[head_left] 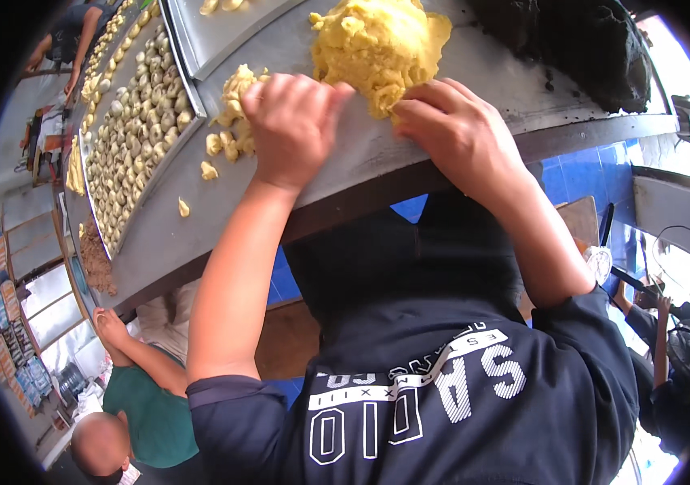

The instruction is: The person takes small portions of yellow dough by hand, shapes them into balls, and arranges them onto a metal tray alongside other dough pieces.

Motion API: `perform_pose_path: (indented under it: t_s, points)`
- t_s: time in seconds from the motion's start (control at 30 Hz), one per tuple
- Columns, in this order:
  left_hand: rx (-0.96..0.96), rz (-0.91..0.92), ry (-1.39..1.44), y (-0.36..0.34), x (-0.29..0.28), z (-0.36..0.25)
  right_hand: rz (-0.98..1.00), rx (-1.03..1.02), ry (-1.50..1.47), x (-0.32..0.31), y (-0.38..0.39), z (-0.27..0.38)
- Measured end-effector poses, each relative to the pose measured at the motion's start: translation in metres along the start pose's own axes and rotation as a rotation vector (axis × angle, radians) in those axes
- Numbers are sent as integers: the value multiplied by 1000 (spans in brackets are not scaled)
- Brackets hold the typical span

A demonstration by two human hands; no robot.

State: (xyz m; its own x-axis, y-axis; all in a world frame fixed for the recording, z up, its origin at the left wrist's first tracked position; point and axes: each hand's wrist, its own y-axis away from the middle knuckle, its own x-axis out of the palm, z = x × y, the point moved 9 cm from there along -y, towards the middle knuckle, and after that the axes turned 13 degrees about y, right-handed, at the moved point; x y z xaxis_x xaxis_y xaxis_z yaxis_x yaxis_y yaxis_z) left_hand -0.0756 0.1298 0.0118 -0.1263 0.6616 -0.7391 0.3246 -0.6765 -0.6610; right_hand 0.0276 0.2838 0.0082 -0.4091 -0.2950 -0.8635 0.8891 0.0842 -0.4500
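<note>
A large mound of yellow dough (381, 44) rests on the metal table at the top middle. My right hand (462, 133) is at its near edge, fingertips pinched on the dough there. To the left, my left hand (292, 125) is closed, its fingers curled and slightly blurred. Whatever it may hold is hidden behind the fingers. Just beside it lies a heap of small torn dough pieces (238, 87), partly covered by the hand. Several loose bits (209, 170) are scattered nearer the table's front edge.
At left, a metal tray (197, 111) carries rows of small filled dough balls (139, 121). Another tray (219, 44) stands at the top. A large dark mass (595, 56) occupies the table's right end. A person in green (151, 404) sits at the lower left; others work farther off.
</note>
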Motion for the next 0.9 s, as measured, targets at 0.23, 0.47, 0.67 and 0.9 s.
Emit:
perform_pose_path:
  t_s: [0.23,0.47,0.67,0.9]
  points:
    - [-88,-120,163,11,-29,3,39,-64,109,14,-13,22]
    - [-350,66,-146,83,-96,2,-58,-143,-70,-13,-8,27]
    - [-766,-85,214,117,-83,9,18,65,-104,-13,-9,18]
    - [-909,-294,793,114,-58,-3,78,15,-104,-10,1,19]
